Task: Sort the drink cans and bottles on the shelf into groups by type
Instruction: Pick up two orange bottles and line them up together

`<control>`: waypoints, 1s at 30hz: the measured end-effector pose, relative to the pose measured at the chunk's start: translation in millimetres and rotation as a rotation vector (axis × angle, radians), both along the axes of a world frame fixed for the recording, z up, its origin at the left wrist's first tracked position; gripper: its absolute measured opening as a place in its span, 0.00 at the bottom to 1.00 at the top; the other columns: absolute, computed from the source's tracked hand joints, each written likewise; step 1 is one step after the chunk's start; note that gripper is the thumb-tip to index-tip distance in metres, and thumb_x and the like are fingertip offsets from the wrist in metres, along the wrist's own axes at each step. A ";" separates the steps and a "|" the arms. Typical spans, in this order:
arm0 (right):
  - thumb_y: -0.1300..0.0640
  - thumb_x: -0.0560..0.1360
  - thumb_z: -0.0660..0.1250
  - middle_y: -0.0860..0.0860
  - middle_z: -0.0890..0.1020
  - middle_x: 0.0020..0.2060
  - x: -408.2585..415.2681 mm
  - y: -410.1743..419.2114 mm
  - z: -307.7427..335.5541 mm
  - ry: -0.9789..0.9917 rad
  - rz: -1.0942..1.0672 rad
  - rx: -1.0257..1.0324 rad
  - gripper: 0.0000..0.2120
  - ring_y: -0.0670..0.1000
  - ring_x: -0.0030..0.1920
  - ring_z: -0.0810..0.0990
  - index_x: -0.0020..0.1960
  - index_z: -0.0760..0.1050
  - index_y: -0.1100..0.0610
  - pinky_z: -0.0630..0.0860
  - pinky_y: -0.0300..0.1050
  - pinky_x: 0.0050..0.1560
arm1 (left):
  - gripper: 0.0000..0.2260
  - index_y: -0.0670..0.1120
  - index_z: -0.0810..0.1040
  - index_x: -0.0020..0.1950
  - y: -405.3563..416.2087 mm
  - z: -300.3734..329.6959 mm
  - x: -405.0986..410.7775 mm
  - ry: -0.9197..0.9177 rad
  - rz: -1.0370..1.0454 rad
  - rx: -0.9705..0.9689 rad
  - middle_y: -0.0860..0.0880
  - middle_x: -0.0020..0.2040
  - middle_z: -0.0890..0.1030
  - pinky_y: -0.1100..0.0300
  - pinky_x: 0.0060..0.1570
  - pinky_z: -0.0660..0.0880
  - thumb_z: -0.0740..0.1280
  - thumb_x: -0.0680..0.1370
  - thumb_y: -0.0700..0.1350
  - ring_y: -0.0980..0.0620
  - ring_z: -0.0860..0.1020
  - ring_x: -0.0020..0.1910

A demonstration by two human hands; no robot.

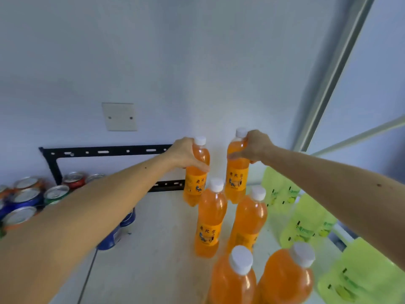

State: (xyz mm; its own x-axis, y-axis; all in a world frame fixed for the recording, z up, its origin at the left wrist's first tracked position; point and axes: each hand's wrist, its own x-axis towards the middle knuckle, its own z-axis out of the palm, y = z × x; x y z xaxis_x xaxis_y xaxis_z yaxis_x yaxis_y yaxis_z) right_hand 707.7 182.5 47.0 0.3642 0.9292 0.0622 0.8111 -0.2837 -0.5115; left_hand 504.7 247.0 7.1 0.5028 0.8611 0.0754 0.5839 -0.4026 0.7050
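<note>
Several orange soda bottles with white caps stand in two rows on the pale shelf (157,249). My left hand (186,153) grips the upper body of the back left orange bottle (195,183). My right hand (255,147) grips the neck of the back right orange bottle (237,178). Both bottles are upright at the far end of the rows, near the wall. Closer in stand a middle pair (210,218) and a front pair (235,279) of the same bottles.
Yellow-green bottles (306,220) line the right side of the shelf, partly under my right arm. Red, green, blue and orange cans (55,193) cluster at the left, some hidden by my left arm. A black metal bracket (105,151) and a wall plate (119,116) sit behind.
</note>
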 end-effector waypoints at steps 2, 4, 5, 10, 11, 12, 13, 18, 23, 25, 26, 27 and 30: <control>0.44 0.59 0.82 0.54 0.80 0.46 6.5 6.2 -14.9 -0.024 0.010 -0.057 0.32 0.53 0.35 0.81 0.53 0.72 0.59 0.81 0.46 0.37 | 0.28 0.48 0.77 0.58 8.9 -10.9 14.3 0.008 -0.013 -0.012 0.51 0.52 0.80 0.59 0.42 0.79 0.82 0.62 0.49 0.52 0.79 0.51; 0.44 0.59 0.81 0.53 0.79 0.43 11.7 9.7 -25.8 -0.049 0.019 -0.102 0.30 0.52 0.33 0.78 0.51 0.71 0.58 0.76 0.43 0.32 | 0.28 0.48 0.77 0.57 16.0 -19.8 26.2 0.018 -0.034 -0.023 0.51 0.52 0.80 0.55 0.48 0.80 0.82 0.61 0.50 0.52 0.79 0.52; 0.44 0.59 0.81 0.53 0.78 0.41 13.8 10.4 -30.0 -0.059 0.022 -0.124 0.29 0.51 0.32 0.77 0.49 0.70 0.58 0.74 0.42 0.31 | 0.28 0.48 0.77 0.57 18.5 -23.0 31.1 0.024 -0.051 -0.026 0.51 0.52 0.80 0.54 0.51 0.80 0.82 0.61 0.50 0.52 0.79 0.52; 0.45 0.59 0.82 0.52 0.78 0.40 21.4 9.5 -43.6 -0.056 0.024 -0.191 0.30 0.51 0.32 0.80 0.48 0.69 0.58 0.74 0.39 0.29 | 0.27 0.48 0.77 0.56 26.3 -34.9 46.5 0.037 -0.127 -0.058 0.50 0.52 0.81 0.54 0.53 0.79 0.82 0.61 0.50 0.52 0.79 0.51; 0.46 0.58 0.82 0.52 0.79 0.40 22.6 9.0 -45.4 -0.055 0.022 -0.200 0.30 0.51 0.33 0.80 0.48 0.69 0.58 0.74 0.39 0.28 | 0.27 0.49 0.77 0.56 26.7 -37.9 48.6 0.046 -0.134 -0.061 0.50 0.51 0.81 0.54 0.53 0.79 0.82 0.61 0.50 0.52 0.79 0.52; 0.46 0.58 0.83 0.53 0.79 0.41 23.6 8.4 -47.5 -0.052 0.022 -0.209 0.30 0.51 0.33 0.80 0.48 0.69 0.58 0.75 0.39 0.28 | 0.27 0.49 0.77 0.55 27.4 -41.5 50.5 0.059 -0.137 -0.059 0.51 0.51 0.81 0.54 0.52 0.79 0.82 0.61 0.50 0.51 0.80 0.52; 0.47 0.57 0.83 0.54 0.80 0.42 24.6 7.8 -49.4 -0.047 0.024 -0.214 0.31 0.52 0.33 0.80 0.48 0.70 0.58 0.76 0.40 0.28 | 0.27 0.49 0.77 0.55 28.0 -44.9 51.8 0.076 -0.141 -0.051 0.51 0.51 0.81 0.53 0.52 0.79 0.82 0.60 0.51 0.51 0.80 0.52; 0.47 0.57 0.83 0.53 0.77 0.39 30.8 3.4 -49.5 -0.045 0.011 -0.192 0.30 0.49 0.32 0.75 0.46 0.69 0.58 0.71 0.39 0.28 | 0.27 0.49 0.76 0.58 29.7 -49.0 51.4 0.099 -0.172 -0.057 0.50 0.53 0.81 0.50 0.55 0.79 0.80 0.63 0.53 0.50 0.79 0.53; 0.43 0.61 0.80 0.55 0.79 0.41 32.8 4.8 -35.1 -0.085 0.020 -0.150 0.28 0.51 0.34 0.76 0.47 0.71 0.60 0.72 0.41 0.32 | 0.25 0.48 0.76 0.58 31.0 -39.8 42.9 0.078 -0.137 -0.084 0.50 0.54 0.80 0.52 0.56 0.77 0.79 0.66 0.54 0.50 0.79 0.55; 0.44 0.62 0.79 0.57 0.81 0.46 29.9 4.7 -28.6 -0.119 0.046 -0.166 0.29 0.53 0.38 0.78 0.52 0.74 0.62 0.76 0.44 0.38 | 0.27 0.47 0.74 0.61 29.9 -32.8 39.4 0.112 -0.101 -0.054 0.49 0.56 0.78 0.52 0.56 0.77 0.78 0.67 0.54 0.49 0.77 0.56; 0.45 0.63 0.79 0.57 0.81 0.49 28.1 3.8 -25.4 -0.153 0.067 -0.172 0.30 0.54 0.42 0.79 0.55 0.75 0.62 0.77 0.45 0.42 | 0.27 0.46 0.73 0.62 28.2 -28.1 38.1 0.136 -0.093 -0.036 0.48 0.57 0.77 0.52 0.56 0.76 0.77 0.68 0.53 0.49 0.77 0.56; 0.46 0.63 0.79 0.57 0.81 0.52 25.9 3.1 -22.4 -0.195 0.089 -0.175 0.30 0.54 0.47 0.79 0.57 0.75 0.62 0.77 0.46 0.46 | 0.27 0.45 0.73 0.63 25.9 -22.5 36.1 0.163 -0.091 -0.020 0.48 0.58 0.77 0.53 0.57 0.76 0.77 0.69 0.53 0.49 0.76 0.57; 0.46 0.64 0.79 0.55 0.78 0.58 15.7 1.4 -10.6 -0.307 0.147 -0.169 0.34 0.55 0.57 0.76 0.63 0.73 0.61 0.74 0.44 0.50 | 0.30 0.45 0.72 0.66 17.3 -3.3 26.2 0.234 -0.095 0.029 0.48 0.62 0.76 0.51 0.61 0.74 0.76 0.70 0.54 0.49 0.76 0.60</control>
State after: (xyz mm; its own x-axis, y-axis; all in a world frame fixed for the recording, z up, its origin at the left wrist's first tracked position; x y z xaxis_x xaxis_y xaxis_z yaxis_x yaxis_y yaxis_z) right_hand 723.4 183.8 36.4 0.2141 0.9767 -0.0105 0.9577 -0.2120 -0.1944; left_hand 530.9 264.3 3.8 0.5880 0.8084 -0.0288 0.6886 -0.4816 0.5421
